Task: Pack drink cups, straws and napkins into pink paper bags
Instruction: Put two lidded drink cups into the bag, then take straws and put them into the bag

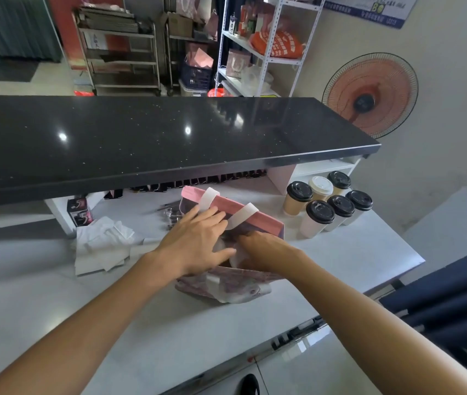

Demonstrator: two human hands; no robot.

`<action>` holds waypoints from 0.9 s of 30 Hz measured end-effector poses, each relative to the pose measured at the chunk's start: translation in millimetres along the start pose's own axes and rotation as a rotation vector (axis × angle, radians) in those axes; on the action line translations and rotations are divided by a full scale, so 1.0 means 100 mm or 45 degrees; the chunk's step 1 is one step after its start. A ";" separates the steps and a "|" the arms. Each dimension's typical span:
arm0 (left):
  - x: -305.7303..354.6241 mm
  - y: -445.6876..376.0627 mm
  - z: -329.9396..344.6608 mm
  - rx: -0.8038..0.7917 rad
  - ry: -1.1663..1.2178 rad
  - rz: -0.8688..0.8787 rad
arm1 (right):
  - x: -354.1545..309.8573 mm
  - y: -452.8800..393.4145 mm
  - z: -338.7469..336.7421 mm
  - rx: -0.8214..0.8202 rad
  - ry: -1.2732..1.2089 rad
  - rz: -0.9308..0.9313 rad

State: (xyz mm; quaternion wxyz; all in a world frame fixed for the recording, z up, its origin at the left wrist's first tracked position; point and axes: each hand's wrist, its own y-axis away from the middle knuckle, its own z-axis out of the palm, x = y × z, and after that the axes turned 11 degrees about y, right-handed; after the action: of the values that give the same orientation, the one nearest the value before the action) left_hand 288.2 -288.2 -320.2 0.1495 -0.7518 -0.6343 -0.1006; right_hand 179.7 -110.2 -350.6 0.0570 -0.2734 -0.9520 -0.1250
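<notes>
Tabletop: bag upright mid-surface, six cups just to its right. My left hand lies flat, fingers apart, across the bag's mouth; right hand reaches inside, fingers hidden, grip unclear. Risk, I judge: pressing down could collapse the paper wall or tip the bag.
</notes>
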 end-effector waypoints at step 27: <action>0.54 0.67 -0.06 0.469 -0.068 -0.176 | 0.57 -0.20 -0.41 0.747 -0.538 0.031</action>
State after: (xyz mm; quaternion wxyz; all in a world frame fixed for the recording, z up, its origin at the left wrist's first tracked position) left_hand 363.4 -250.6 -302.2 0.2604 -0.6689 -0.6957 0.0269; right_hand 122.8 -108.5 -304.9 -0.0637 -0.2764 -0.9349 0.2135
